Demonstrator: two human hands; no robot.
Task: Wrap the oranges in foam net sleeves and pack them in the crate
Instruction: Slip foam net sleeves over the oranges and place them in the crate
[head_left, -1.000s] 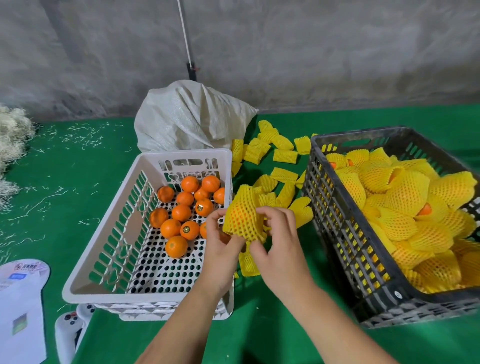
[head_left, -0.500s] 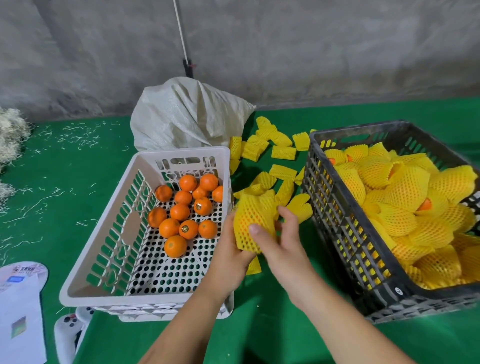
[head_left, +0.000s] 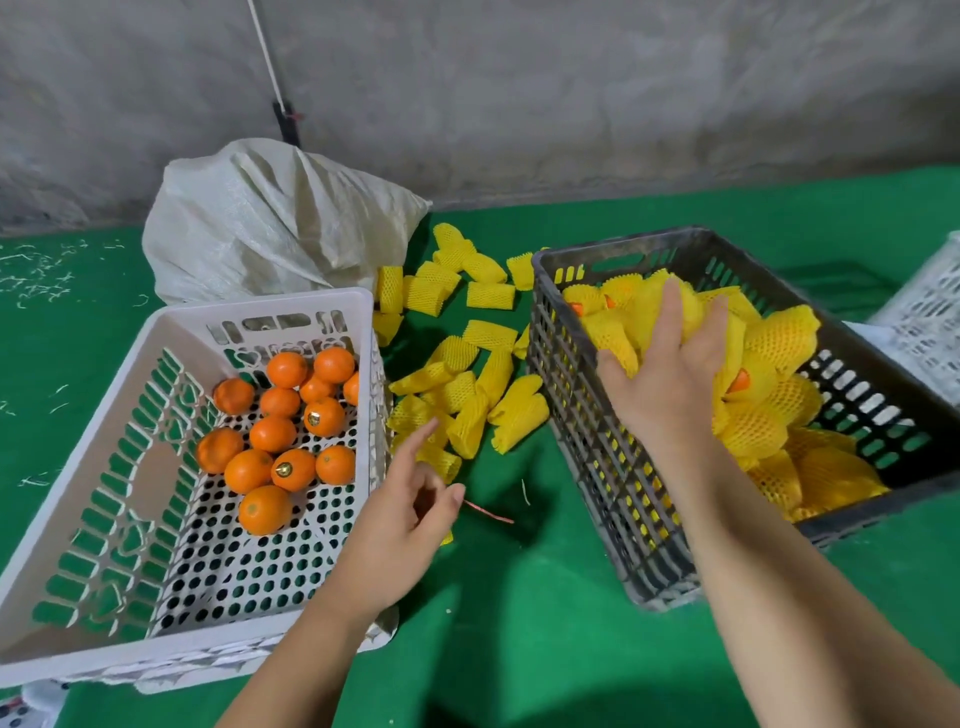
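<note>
Green-covered tabletop (head_left: 498, 597) before a grey wall. From left: white perforated plastic basket (head_left: 98, 519) containing bare oranges (head_left: 283, 421); left hand (head_left: 397, 525), fingers loosely spread, empty; loose yellow foam net sleeves (head_left: 467, 384); right hand (head_left: 670, 364) gripping a yellow-sleeved orange (head_left: 660, 306) inside the dark slatted plastic crate (head_left: 613, 467), atop other wrapped fruit.

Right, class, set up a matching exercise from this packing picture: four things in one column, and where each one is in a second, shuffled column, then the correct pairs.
Things:
1. bare oranges
2. empty foam sleeves
3. right hand
4. woven sack

Places:
A. behind the white basket, by the wall
B. inside the white basket
C. over the dark crate, on a sleeved orange
D. loose on the green mat between the two containers

Pairs: 1-B, 2-D, 3-C, 4-A
</note>
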